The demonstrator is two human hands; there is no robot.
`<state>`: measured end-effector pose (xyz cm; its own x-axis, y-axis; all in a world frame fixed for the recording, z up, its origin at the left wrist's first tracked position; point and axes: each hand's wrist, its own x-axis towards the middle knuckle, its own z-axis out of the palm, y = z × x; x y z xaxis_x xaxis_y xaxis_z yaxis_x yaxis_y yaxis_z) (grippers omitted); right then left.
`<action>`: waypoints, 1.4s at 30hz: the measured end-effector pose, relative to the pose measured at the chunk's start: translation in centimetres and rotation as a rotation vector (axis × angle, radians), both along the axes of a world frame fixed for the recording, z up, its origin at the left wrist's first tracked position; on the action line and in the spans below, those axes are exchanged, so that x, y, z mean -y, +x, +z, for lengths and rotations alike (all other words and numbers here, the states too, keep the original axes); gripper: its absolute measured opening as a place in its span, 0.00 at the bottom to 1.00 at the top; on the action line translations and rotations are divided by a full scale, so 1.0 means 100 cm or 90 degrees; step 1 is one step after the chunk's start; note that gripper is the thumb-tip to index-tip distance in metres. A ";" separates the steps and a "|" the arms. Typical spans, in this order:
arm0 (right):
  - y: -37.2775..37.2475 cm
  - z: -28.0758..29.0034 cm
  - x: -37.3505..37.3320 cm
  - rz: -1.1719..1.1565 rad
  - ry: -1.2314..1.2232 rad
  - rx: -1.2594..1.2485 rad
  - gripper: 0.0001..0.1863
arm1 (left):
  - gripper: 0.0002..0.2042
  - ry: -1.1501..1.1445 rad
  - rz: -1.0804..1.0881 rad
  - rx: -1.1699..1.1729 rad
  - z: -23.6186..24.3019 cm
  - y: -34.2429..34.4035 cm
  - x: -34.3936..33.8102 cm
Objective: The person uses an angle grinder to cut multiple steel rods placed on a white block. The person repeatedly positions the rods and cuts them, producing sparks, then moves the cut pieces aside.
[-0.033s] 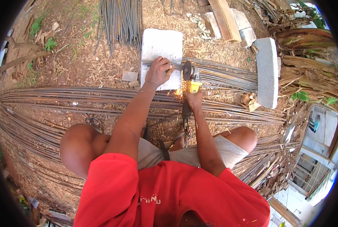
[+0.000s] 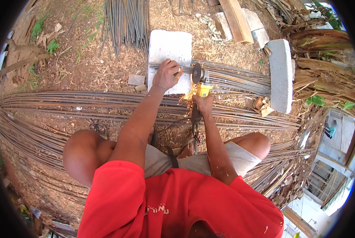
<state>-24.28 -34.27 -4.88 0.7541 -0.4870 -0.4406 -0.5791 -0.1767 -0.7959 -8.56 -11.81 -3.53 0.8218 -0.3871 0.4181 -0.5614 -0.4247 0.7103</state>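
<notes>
I read this as the cutting step. My left hand [image 2: 167, 75] is pressed down, fingers curled, on a bundle of thin steel rods [image 2: 233, 77] where they cross a pale concrete block [image 2: 169, 45] lying flat on the ground. My right hand [image 2: 203, 104] is closed around the body of a yellow angle grinder [image 2: 203, 89], just right of the left hand. The grinder's disc [image 2: 196, 73] stands on edge against the rods at the block's right edge, and sparks fly at the near side of the tool.

The rods run off to the right toward 1 upright concrete block [image 2: 281, 75]. More long rods [image 2: 66, 103] lie across the dirt nearer to me, over my knees.

My judgement: the cut is under way. Next I would need steady downward pressure on the disc, with the left hand kept clear of it while pinning the bundle.
</notes>
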 end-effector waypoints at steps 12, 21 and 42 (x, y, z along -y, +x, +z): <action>0.017 0.005 -0.007 -0.014 0.010 0.003 0.20 | 0.07 -0.006 0.004 0.011 0.000 0.010 0.001; 0.009 0.012 -0.012 -0.026 0.014 0.034 0.19 | 0.06 0.006 0.001 0.005 -0.001 0.010 0.001; 0.020 0.010 -0.010 -0.024 -0.048 0.007 0.18 | 0.06 0.001 0.009 0.008 0.001 0.011 0.000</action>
<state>-22.32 -33.23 -3.91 0.7397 -0.5460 -0.3934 -0.5773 -0.2144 -0.7879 -7.51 -11.86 -3.45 0.8218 -0.3761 0.4280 -0.5643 -0.4332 0.7028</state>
